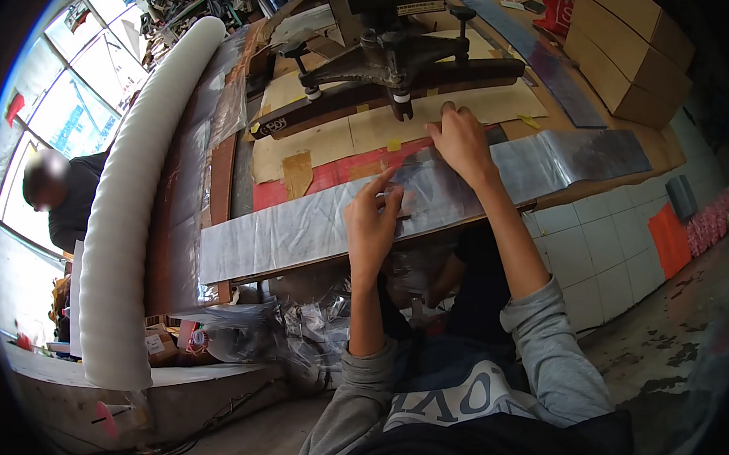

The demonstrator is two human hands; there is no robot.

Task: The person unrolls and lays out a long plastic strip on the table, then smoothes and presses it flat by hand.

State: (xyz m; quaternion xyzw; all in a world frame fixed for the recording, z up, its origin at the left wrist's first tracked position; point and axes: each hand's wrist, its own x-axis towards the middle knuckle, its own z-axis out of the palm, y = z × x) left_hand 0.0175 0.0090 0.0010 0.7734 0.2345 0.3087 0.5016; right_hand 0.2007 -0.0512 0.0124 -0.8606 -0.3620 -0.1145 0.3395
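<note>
A long strip of clear plastic sheeting (290, 232) lies along the front edge of the work table, wrinkled and shiny. Over its middle is my left hand (370, 224), with bent fingers and the index finger and thumb apart. My right hand (463, 146) reaches farther forward, close to the press's metal bar; its fingers are curled, and whatever they may hold is hidden. Behind the strip lie a red strip (322, 180) and a pale board (328, 139) with yellow tape pieces. Above them stands a dark press head (398, 60) with a long crossbar.
A thick white foam roll (126, 207) runs along the left side. Cardboard boxes (625, 56) are stacked at the back right. Crumpled plastic (314, 328) hangs below the table's front edge. Another person (78, 192) is at the far left by the window.
</note>
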